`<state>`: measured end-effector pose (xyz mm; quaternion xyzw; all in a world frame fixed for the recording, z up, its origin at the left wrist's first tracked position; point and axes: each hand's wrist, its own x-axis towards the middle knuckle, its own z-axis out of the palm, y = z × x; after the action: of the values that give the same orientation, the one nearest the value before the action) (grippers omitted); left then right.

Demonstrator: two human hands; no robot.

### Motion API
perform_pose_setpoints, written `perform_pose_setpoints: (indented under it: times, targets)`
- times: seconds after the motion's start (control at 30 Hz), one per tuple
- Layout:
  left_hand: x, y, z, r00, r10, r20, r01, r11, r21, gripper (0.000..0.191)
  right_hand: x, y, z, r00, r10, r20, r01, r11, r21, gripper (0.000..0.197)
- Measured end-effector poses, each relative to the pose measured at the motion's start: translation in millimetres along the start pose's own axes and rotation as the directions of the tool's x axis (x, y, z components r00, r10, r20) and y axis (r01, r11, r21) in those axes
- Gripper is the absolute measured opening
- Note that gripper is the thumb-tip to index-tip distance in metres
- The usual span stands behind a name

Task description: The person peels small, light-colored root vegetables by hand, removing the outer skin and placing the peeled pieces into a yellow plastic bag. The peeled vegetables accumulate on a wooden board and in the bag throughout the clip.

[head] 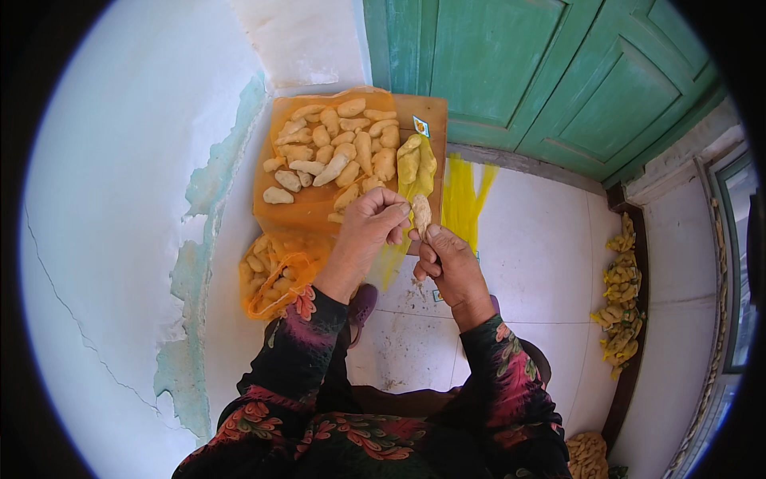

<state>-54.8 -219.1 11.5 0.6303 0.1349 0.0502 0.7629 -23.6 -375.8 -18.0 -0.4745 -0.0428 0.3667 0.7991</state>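
A small, rough, pale-brown tuber (421, 212) is pinched upright between the thumb and fingers of my right hand (449, 257). Close beside it on the left, my left hand (377, 218) has thumb and forefinger pressed together at the tuber's edge; whether anything is between them is not clear. Just beyond both hands, a yellow mesh bag (417, 161) with a few tubers inside lies on a brown board-like surface (422, 108). Its loose end trails down behind my hands. Left of it, many loose tubers (344, 138) are spread over an orange mesh sack (287, 209).
A second orange mesh sack (278, 275) of tubers stands at lower left. Empty yellow mesh bags (461, 191) hang by the board's right side. Filled yellow bags (622, 299) line the right wall, with a tuber pile (586, 456) below. Green doors (502, 66) stand behind; crumbs dot the tiled floor (401, 341).
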Motion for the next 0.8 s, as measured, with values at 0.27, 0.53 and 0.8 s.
perform_pose_setpoints:
  times: [0.27, 0.53, 0.8]
  targets:
    - [-4, 12, -1, 0.995, 0.015, 0.103, -0.005, 0.995, -0.1, 0.008, 0, 2, -14, 0.935, 0.073, 0.347, -0.233, 0.865, 0.444, 0.034]
    - [1, 2, -1, 0.995, 0.069, 0.068, -0.072, 0.997, 0.033, 0.011, 0, 7, 3, 0.972, -0.228, -0.055, 0.182, 0.88, -0.44, 0.027]
    - [2, 7, -8, 0.997, -0.001, -0.079, -0.018, 0.972, -0.232, 0.02, -2, 7, 3, 0.976, -0.148, -0.161, 0.096, 0.951, -0.294, 0.025]
